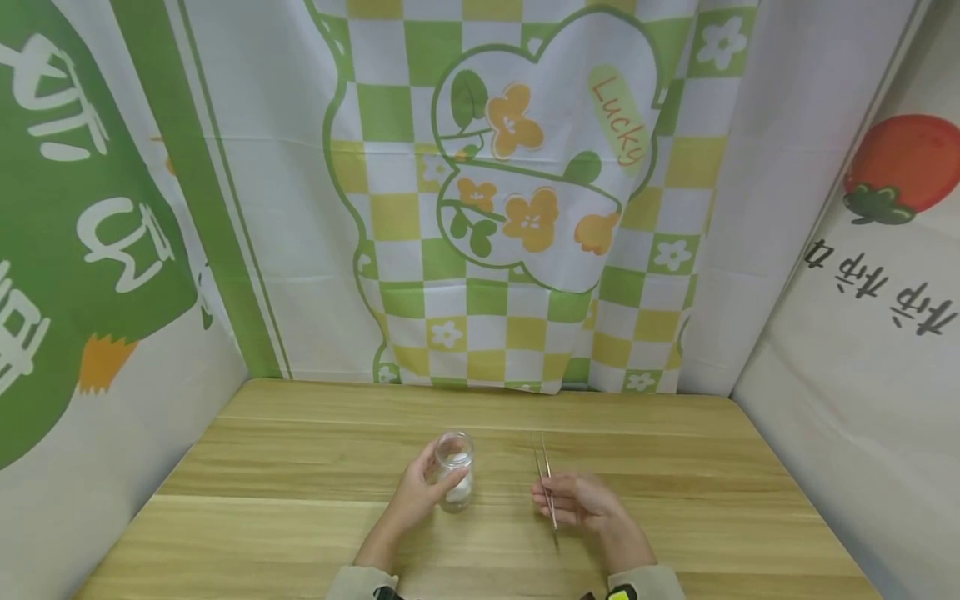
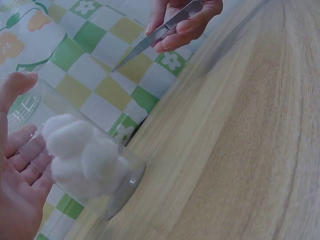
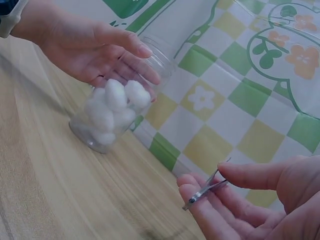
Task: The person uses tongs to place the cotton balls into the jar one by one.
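Note:
A clear glass jar (image 1: pixel 455 487) with several white cotton balls (image 2: pixel 85 155) inside stands upright on the table, its mouth uncovered. My left hand (image 1: pixel 422 492) grips the jar's side, thumb on the near side near the top and fingers behind the glass. To the right, my right hand (image 1: pixel 588 502) holds metal tweezers (image 3: pixel 202 192) between thumb and fingers, above the tabletop. In the head view their tips point away from me, slightly spread, with nothing between them. A gap of bare wood separates the tweezers from the jar.
The wooden table (image 1: pixel 315 442) reaches back to a green and yellow checked curtain (image 1: pixel 487 317). Printed cloth hangs along the left side (image 1: pixel 90 250) and the right side (image 1: pixel 847 350) of the table.

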Tool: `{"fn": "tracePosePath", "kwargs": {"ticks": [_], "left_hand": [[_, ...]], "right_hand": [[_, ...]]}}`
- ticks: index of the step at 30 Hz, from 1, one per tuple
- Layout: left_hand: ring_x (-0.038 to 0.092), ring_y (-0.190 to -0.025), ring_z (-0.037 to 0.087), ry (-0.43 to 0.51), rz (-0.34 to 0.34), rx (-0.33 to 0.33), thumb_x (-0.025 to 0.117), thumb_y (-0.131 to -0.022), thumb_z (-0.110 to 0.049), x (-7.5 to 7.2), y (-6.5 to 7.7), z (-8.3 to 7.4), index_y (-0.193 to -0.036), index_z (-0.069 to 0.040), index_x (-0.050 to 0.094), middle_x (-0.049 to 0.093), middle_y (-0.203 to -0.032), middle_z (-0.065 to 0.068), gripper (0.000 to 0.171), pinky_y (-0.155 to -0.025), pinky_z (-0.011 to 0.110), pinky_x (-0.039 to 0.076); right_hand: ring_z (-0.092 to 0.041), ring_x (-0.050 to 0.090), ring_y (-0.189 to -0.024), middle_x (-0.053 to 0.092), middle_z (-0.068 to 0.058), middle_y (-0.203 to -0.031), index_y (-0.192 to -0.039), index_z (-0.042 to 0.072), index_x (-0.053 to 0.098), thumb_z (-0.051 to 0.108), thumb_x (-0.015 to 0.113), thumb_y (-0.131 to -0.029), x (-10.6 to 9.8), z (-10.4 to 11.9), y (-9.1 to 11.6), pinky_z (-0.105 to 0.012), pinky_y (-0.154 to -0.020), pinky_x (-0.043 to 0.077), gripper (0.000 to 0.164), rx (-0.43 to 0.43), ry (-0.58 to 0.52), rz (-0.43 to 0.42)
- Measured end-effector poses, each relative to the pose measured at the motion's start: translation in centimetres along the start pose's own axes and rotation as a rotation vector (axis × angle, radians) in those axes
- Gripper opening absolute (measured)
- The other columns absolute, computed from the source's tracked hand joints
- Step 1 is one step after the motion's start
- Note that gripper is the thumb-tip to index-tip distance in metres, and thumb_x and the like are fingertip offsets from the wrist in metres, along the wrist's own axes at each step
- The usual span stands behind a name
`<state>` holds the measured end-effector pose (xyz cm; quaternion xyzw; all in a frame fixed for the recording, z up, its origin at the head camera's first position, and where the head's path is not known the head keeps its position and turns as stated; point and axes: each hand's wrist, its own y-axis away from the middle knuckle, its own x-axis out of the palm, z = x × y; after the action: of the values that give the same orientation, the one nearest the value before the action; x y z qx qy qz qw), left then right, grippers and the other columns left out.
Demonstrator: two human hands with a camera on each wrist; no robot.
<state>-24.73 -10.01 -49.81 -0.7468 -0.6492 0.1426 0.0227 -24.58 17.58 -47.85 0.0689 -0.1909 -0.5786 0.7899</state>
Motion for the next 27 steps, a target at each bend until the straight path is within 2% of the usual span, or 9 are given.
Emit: {"fn": "tracePosePath", "kwargs": {"ticks": [4, 7, 17, 23, 27], "left_hand": [[0.045, -0.137, 0.041, 0.001, -0.006, -0.007, 0.068, -0.089, -0.017, 0.0, 0.0, 0.0, -0.140, -0.005, 0.045, 0.060, -0.135, 0.016, 0.058, -0.118, 0.063, 0.027], [0.044, -0.137, 0.041, 0.001, -0.008, -0.011, 0.068, -0.089, -0.017, 0.0, 0.0, 0.0, -0.141, -0.005, 0.044, 0.059, -0.135, 0.016, 0.058, -0.118, 0.064, 0.026], [0.045, -0.137, 0.040, -0.013, -0.003, -0.002, 0.068, -0.089, -0.017, 0.0, 0.0, -0.1, -0.140, -0.007, 0.046, 0.060, -0.134, 0.015, 0.057, -0.118, 0.063, 0.026], [0.044, -0.137, 0.040, -0.012, -0.003, -0.003, 0.067, -0.089, -0.017, 0.0, 0.0, -0.1, -0.141, -0.005, 0.044, 0.059, -0.135, 0.016, 0.058, -0.118, 0.063, 0.026], [0.044, -0.137, 0.041, -0.014, -0.003, -0.002, 0.067, -0.089, -0.017, 0.1, 0.1, -0.1, -0.141, -0.005, 0.044, 0.059, -0.135, 0.016, 0.058, -0.118, 0.064, 0.026]], "right_hand": [[-0.008, 0.069, -0.075, 0.071, 0.003, -0.078, -0.094, 0.005, 0.065, 0.005, 0.061, -0.091, 0.1, -0.1, 0.0, -0.023, -0.073, 0.062, 0.005, 0.005, -0.028, -0.057], [-0.006, 0.066, -0.072, 0.067, 0.004, -0.074, -0.086, 0.010, 0.068, 0.005, 0.062, -0.090, 0.1, -0.2, 0.0, -0.022, -0.073, 0.062, 0.008, 0.012, -0.028, -0.084], [-0.002, 0.065, -0.065, 0.070, 0.009, -0.069, -0.083, 0.013, 0.072, 0.003, 0.066, -0.088, -0.2, -0.9, -0.2, -0.013, -0.062, 0.058, 0.013, 0.022, -0.013, -0.127], [-0.005, 0.068, -0.068, 0.071, 0.006, -0.071, -0.089, 0.005, 0.073, 0.003, 0.069, -0.085, -0.5, -1.2, -0.4, -0.014, -0.066, 0.059, 0.006, 0.019, 0.007, -0.128], [-0.006, 0.069, -0.068, 0.072, 0.003, -0.072, -0.099, -0.008, 0.069, 0.000, 0.070, -0.083, -0.5, -1.5, -0.6, -0.016, -0.066, 0.060, 0.018, 0.010, 0.052, -0.157]]}}
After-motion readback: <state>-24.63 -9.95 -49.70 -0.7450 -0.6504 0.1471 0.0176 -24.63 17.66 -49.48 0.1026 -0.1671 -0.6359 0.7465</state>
